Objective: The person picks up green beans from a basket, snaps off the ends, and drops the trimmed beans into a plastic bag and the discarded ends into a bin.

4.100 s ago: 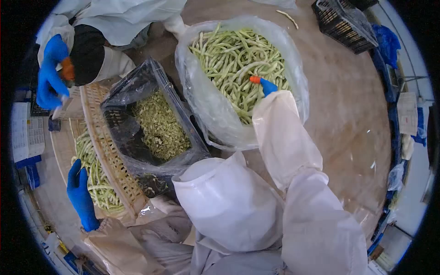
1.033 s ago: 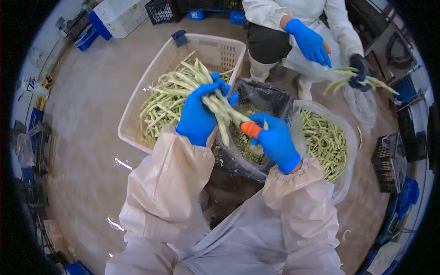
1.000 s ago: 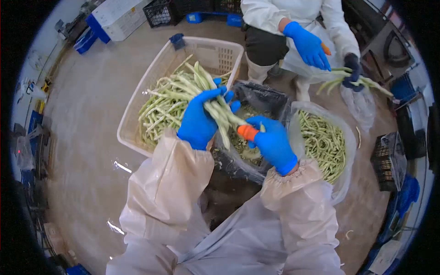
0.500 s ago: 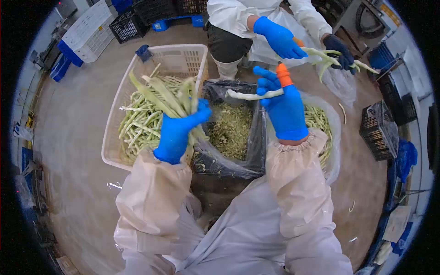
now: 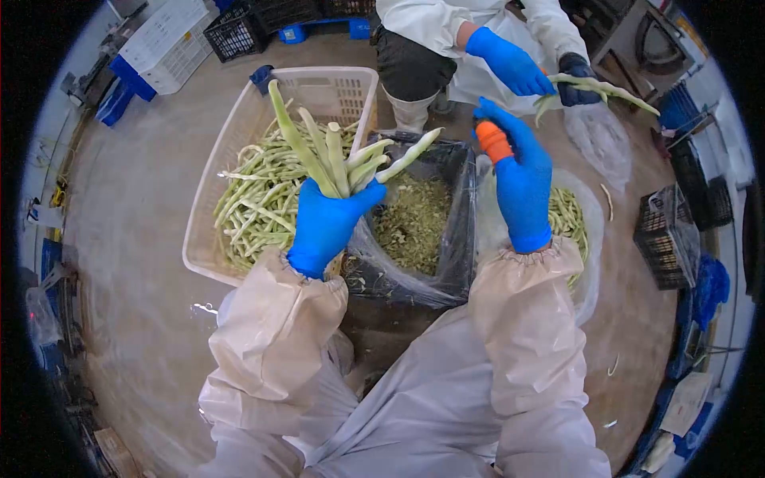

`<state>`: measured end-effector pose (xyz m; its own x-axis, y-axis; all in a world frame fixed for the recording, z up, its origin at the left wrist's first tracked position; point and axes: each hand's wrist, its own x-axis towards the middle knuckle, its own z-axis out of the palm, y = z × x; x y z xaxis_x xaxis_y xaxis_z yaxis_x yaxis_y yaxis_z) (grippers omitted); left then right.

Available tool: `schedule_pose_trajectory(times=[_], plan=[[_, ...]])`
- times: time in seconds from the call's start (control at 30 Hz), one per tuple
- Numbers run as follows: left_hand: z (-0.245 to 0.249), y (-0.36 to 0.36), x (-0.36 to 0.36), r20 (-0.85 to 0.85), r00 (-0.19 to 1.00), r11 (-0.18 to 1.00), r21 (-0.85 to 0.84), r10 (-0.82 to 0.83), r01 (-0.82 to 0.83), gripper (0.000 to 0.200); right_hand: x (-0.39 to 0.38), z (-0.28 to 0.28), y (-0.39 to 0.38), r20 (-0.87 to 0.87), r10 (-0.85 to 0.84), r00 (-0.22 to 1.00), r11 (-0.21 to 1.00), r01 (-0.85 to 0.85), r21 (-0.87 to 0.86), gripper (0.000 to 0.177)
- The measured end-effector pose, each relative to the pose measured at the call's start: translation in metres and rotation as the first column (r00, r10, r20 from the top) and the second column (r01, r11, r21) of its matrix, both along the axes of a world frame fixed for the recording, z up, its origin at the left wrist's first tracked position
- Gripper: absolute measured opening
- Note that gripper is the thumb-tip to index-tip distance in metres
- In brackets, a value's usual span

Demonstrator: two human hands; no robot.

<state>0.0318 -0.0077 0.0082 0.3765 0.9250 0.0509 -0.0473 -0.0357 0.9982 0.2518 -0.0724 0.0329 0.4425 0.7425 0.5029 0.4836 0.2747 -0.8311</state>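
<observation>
My left hand (image 5: 331,219), in a blue glove, is closed around a bunch of green bean pods (image 5: 337,163) that fan upward above the crate's right edge. My right hand (image 5: 519,171), also blue-gloved, has an orange cover (image 5: 493,142) on its thumb; its fingers point up and no pod shows in it. Between the hands, a black-lined bin (image 5: 458,231) holds green scraps (image 5: 414,227). On the left, a white crate (image 5: 209,199) contains many pods (image 5: 255,203). Behind my right wrist lies a clear bag (image 5: 590,295) with more pods (image 5: 567,219).
Across the bin a co-worker's blue-gloved hand (image 5: 510,62) and dark-gloved hand (image 5: 578,80) hold long pods (image 5: 610,88). Black crates stand at the right (image 5: 665,239) and upper left (image 5: 235,33). A white crate (image 5: 171,48) is at the far upper left.
The white pod has left my right hand, and that hand has moved right with its fingers more upright. The bunch in my left hand now spreads wider, with a pod leaning right.
</observation>
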Motion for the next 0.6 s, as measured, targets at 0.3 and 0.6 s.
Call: schedule_pose_trajectory(times=[0.3,0.6], plan=[[-0.001,0.004,-0.007,-0.283,0.958,0.97,0.242,0.048,0.023,0.033,-0.007,-0.029,0.001,0.443,0.115,0.889,0.987,-0.053,-0.15,0.032],[-0.008,0.007,-0.012,-0.383,0.913,0.9,0.435,0.142,0.042,0.025,-0.012,-0.029,-0.002,0.308,0.218,0.926,0.971,-0.172,-0.168,0.021]])
